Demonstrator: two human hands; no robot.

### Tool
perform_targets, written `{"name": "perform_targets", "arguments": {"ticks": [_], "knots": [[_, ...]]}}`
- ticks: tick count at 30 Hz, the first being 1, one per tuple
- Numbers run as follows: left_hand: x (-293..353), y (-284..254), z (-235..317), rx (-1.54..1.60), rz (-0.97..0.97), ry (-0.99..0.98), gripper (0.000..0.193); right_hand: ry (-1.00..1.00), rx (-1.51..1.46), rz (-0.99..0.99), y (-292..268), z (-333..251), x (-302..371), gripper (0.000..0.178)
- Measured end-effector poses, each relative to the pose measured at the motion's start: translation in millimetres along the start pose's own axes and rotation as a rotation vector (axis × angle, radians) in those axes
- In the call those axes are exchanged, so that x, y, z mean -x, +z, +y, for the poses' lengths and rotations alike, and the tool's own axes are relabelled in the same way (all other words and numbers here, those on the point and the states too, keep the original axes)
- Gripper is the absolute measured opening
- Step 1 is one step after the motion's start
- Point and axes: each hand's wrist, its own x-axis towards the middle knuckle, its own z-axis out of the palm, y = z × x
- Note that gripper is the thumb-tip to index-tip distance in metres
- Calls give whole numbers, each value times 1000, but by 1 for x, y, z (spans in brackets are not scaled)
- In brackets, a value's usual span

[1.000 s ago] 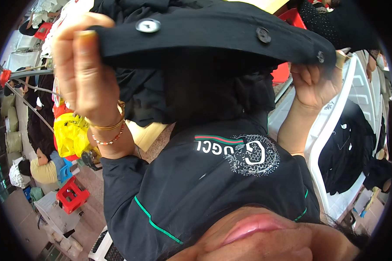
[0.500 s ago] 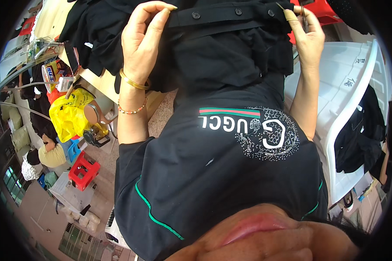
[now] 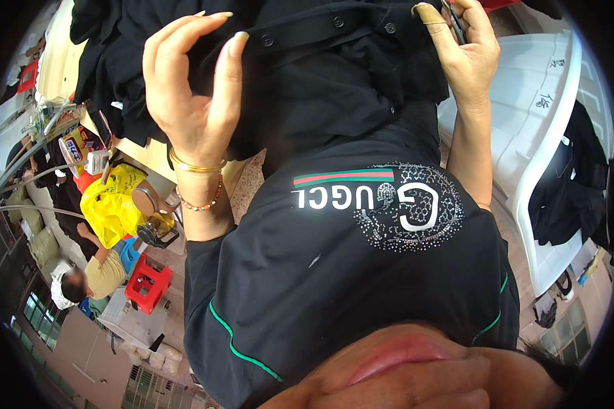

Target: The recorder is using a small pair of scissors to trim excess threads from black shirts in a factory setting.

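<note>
A black garment [image 3: 129,75] lies across my lap and the table, with a button strip [image 3: 365,26] stretched along its top. Several dark round buttons sit on the strip. My left hand [image 3: 191,88] hovers at the strip's left end, thumb and fingers apart, with no cloth seen between them. At the strip's right end is my right hand [image 3: 464,58], its thumb wearing a tan finger cover [image 3: 430,13]. Dark metal thread snips [image 3: 455,24] are held in its curled fingers. The tips of the snips are cut off by the upper edge.
To the right stands a large white plastic bin [image 3: 518,204] with black cloth [image 3: 569,184] in it. A wooden table [image 3: 56,58], a yellow plastic bag [image 3: 112,201] and a red stool [image 3: 148,285] are on the left. Another person [image 3: 106,273] sits farther off there.
My left hand has let go of the strip's left end, opened and drawn to the left and closer. The strip and my right hand sit slightly farther left in view; the snips remain in my right hand.
</note>
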Motion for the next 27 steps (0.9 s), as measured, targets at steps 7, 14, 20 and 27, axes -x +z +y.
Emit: {"name": "perform_targets", "arguments": {"ticks": [7,14,20,27], "knots": [[-11,28,44,-83,-166,216,21,15,-168,14,-7,16,8,29],[-12,70,24,-88,-458,319,30,76,-57,-197,-8,1,26,48],[-25,85,11,-66,-566,138,31,-102,270,-238,-7,4,19,31],[-33,97,17,-228,-606,172,37,-164,280,-251,-14,15,7,22]]}}
